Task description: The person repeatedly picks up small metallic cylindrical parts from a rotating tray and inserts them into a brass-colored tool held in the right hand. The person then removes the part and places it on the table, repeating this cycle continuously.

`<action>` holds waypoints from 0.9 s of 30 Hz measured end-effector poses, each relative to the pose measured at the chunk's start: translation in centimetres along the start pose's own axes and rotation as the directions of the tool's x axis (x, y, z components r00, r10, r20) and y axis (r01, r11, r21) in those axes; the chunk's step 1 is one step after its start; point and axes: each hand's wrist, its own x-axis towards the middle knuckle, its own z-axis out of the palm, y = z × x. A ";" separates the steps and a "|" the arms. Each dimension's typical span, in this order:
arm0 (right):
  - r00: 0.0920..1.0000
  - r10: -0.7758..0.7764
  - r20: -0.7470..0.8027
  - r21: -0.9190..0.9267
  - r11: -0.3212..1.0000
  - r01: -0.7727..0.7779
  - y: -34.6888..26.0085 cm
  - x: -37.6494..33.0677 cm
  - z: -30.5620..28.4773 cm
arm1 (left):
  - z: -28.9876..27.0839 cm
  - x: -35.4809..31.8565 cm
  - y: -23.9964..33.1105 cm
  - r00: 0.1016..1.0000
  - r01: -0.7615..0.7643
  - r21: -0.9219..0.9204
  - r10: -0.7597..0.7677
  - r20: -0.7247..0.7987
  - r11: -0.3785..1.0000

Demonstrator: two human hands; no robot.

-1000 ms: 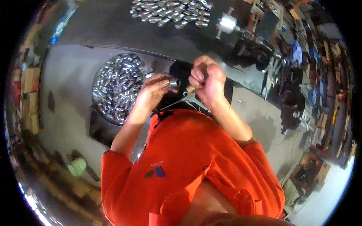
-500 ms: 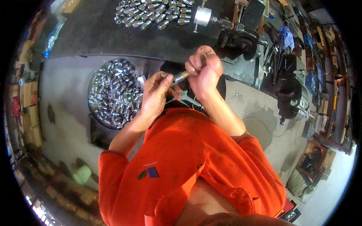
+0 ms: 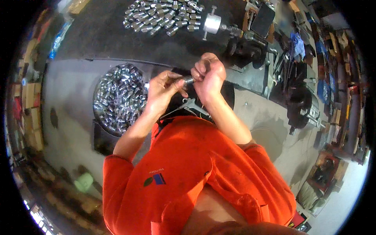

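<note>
- Left hand [image 3: 162, 92]: fingers pinch a small metal fitting [image 3: 188, 80], steadying it.
- Right hand [image 3: 209, 74]: fingers curled closed on its other end.
- Round tray [image 3: 119, 98] of like fittings lies just beside, within reach.

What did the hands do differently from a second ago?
Little changed. Both hands drew closer: the left hand and right hand now pinch the small metal part together, fingertips meeting. The view tilted too. The round tub of shiny metal pieces and the pile on the bench stayed put.

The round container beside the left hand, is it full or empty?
Full. The round container is heaped to its rim with shiny metal fittings, just left of the left hand.
</note>
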 end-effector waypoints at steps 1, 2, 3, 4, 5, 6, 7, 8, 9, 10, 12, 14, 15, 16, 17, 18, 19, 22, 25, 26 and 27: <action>1.000 0.013 0.003 0.018 1.000 -0.013 -0.2 0.1 -0.1 | -0.3 0.3 0.0 1.000 0.001 -0.008 -0.001 0.011 1.000; 1.000 0.005 -0.026 -0.014 1.000 -0.005 -0.5 0.2 -0.1 | -0.3 0.1 -0.3 0.999 -0.049 -0.027 0.049 -0.003 0.998; 0.999 -0.017 -0.033 0.005 1.000 0.017 -0.6 0.4 -0.4 | -0.9 0.0 -0.5 0.998 -0.055 -0.016 0.055 -0.015 0.998; 0.998 -0.032 -0.058 -0.023 0.999 0.031 -0.9 0.6 -0.7 | -1.8 0.1 -0.9 0.998 -0.059 -0.007 0.059 -0.039 0.998; 0.995 -0.053 -0.084 -0.049 0.998 0.049 -1.1 0.8 -0.9 | -2.8 0.3 -0.8 0.996 -0.063 0.004 0.063 -0.058 0.998; 0.997 -0.005 -0.080 -0.044 0.999 0.001 -1.1 0.4 -1.1 | -3.8 0.8 -0.3 0.994 -0.009 -0.016 0.007 -0.113 1.000; 0.994 0.039 -0.100 -0.076 0.996 -0.046 -0.9 -0.1 -1.3 | -4.6 1.8 0.7 0.988 0.035 -0.031 -0.039 -0.150 0.999; 0.992 0.080 -0.094 -0.108 0.990 -0.090 -0.5 -0.6 -1.6 | -5.8 3.1 1.4 0.988 0.009 0.035 -0.003 -0.152 0.999; 0.989 0.119 -0.092 -0.141 0.981 -0.131 -0.2 -1.1 -1.9 | -7.0 4.8 2.0 0.988 -0.016 0.102 0.031 -0.152 0.995; 0.984 0.160 -0.081 -0.128 0.977 -0.170 0.2 -1.6 -2.1 | -8.1 6.9 2.6 0.985 -0.056 0.163 0.082 -0.155 0.985; 0.979 0.187 -0.078 -0.102 0.976 -0.195 0.7 -1.8 -2.6 | -10.4 12.0 3.8 0.962 -0.158 0.374 0.228 -0.149 0.914; 0.977 0.205 -0.064 -0.089 0.974 -0.210 0.3 -2.0 -2.8 | -13.0 17.6 4.6 0.881 -0.260 0.709 0.462 -0.104 0.656; 0.979 0.196 -0.059 -0.087 0.976 -0.200 0.1 -1.9 -3.1 | -13.8 20.0 5.3 0.811 -0.276 0.857 0.584 -0.036 0.435; 0.981 0.172 -0.091 -0.122 0.976 -0.182 -0.4 -1.9 -3.2 | -13.5 21.8 6.3 0.815 -0.194 0.921 0.578 -0.041 0.339; 0.984 0.161 -0.076 -0.131 0.977 -0.170 -0.8 -2.1 -3.0 | -13.2 23.3 7.4 0.816 -0.105 0.966 0.576 -0.051 0.234; 0.979 0.175 -0.109 -0.162 0.968 -0.191 -1.3 -2.6 -2.3 | -13.6 24.9 7.7 0.801 -0.103 0.972 0.597 -0.044 0.209; 0.971 0.190 -0.143 -0.193 0.957 -0.215 -1.9 -3.1 -1.5 | -14.2 26.5 7.5 0.791 -0.067 0.986 0.610 -0.042 0.155; 0.979 0.169 -0.117 -0.169 0.968 -0.187 -1.9 -2.4 -4.1 | -14.4 30.4 6.8 0.809 0.068 0.996 0.580 -0.092 0.063; 0.974 0.177 -0.140 -0.181 0.963 -0.201 -2.0 -2.3 -4.5 | -15.2 32.0 5.8 0.829 0.157 0.985 0.534 -0.169 0.068; 0.974 0.179 -0.142 -0.180 0.962 -0.203 -2.1 -2.3 -4.6 | -15.1 31.7 6.3 0.860 0.179 0.973 0.457 -0.226 0.145; 0.972 0.185 -0.142 -0.179 0.961 -0.209 -2.1 -2.2 -4.6 | -15.6 31.9 6.4 0.845 0.165 0.980 0.497 -0.199 0.112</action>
